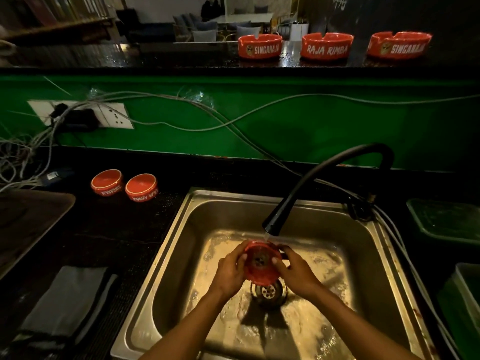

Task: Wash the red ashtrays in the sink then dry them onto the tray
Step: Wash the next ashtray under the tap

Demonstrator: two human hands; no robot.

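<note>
Over the steel sink (166, 245) both my hands hold one red ashtray (261, 266), tilted so its hollow faces me, under water running from the black tap (271, 227). My left hand (231, 271) grips its left rim and my right hand (296, 271) grips its right rim. Two red ashtrays (107, 182) (141, 187) lie upside down on the black counter left of the sink. Three more red ashtrays (260, 46) (326, 46) (399, 45) stand upright on the raised bar ledge. A dark tray (31, 222) lies at the far left.
A folded grey cloth (67, 300) lies on the counter front left. Loose cables (181, 118) run along the green wall from a socket (78, 114). Green plastic containers (446, 219) (465, 300) stand right of the sink. The drain (268, 292) is below my hands.
</note>
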